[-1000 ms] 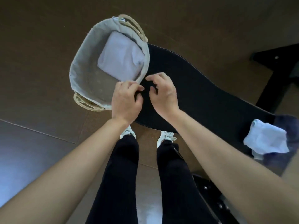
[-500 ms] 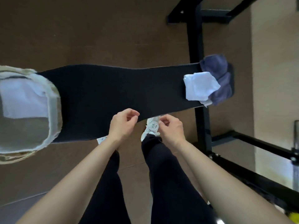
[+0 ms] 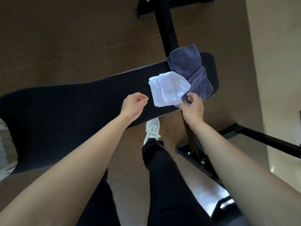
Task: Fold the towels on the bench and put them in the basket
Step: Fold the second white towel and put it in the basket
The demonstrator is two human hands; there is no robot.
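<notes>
A crumpled white towel (image 3: 168,89) lies near the right end of the black bench pad (image 3: 73,105), partly on top of a purple towel (image 3: 189,69). My right hand (image 3: 193,107) is at the lower right corner of the white towel, fingers apart and touching the cloth edges where the two towels meet. My left hand (image 3: 134,105) hovers over the pad just left of the white towel, loosely curled and holding nothing. Only a sliver of the grey fabric basket (image 3: 4,144) shows at the far left edge; its contents are out of view.
The black metal frame of the bench (image 3: 166,33) runs under the pad and away across the brown floor, with more bars at the right (image 3: 268,141). My legs in dark trousers and a white shoe (image 3: 153,128) stand close to the bench's near edge.
The view has swung right from the basket toward the towel end of the bench. Both hands moved right and forward; my right hand has reached the white towel's corner.
</notes>
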